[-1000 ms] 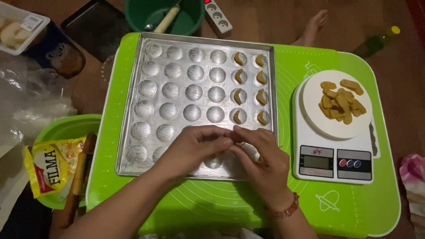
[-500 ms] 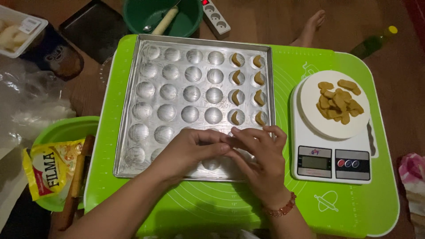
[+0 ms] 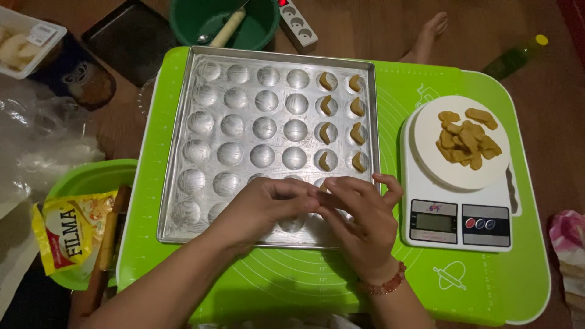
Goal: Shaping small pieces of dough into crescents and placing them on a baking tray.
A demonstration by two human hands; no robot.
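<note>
Here, left hand (image 3: 262,204) fingertips meeting right hand (image 3: 359,216) (over mould tray (image 3: 183,183))

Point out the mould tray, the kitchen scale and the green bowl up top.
mould tray (image 3: 244,131), head view, on a bare cup left of centre.
kitchen scale (image 3: 458,222), head view, on its front panel.
green bowl (image 3: 183,27), head view, on its left inner wall.

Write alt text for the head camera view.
Two bare hands, left hand and right hand, meet fingertip to fingertip over the near edge of a dimpled metal tray on a green mat. Beside it, dough pieces sit on a kitchen scale.
</note>
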